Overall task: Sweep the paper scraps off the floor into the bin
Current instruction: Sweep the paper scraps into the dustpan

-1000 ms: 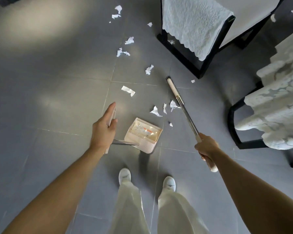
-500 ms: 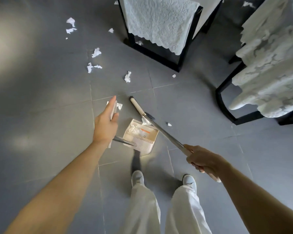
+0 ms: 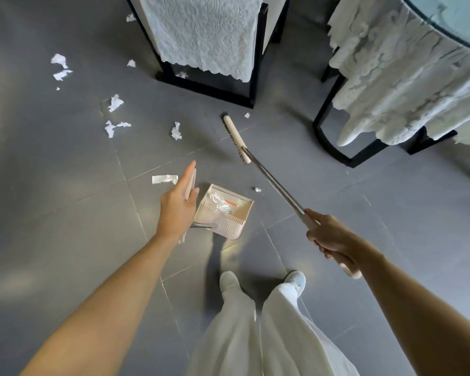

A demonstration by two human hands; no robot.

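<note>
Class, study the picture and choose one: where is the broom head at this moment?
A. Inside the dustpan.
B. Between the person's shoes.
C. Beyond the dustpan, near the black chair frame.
C: the broom head is out past the dustpan, close to the black chair frame, with the right hand gripping the broom handle.

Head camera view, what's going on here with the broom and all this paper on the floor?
A person is sweeping. Their left hand holds the upright handle of a cream plastic dustpan with a few white paper scraps inside. Their right hand grips a cream broom with a metal shaft, its head out beyond the dustpan. More scraps lie scattered on the grey tile floor.
</note>
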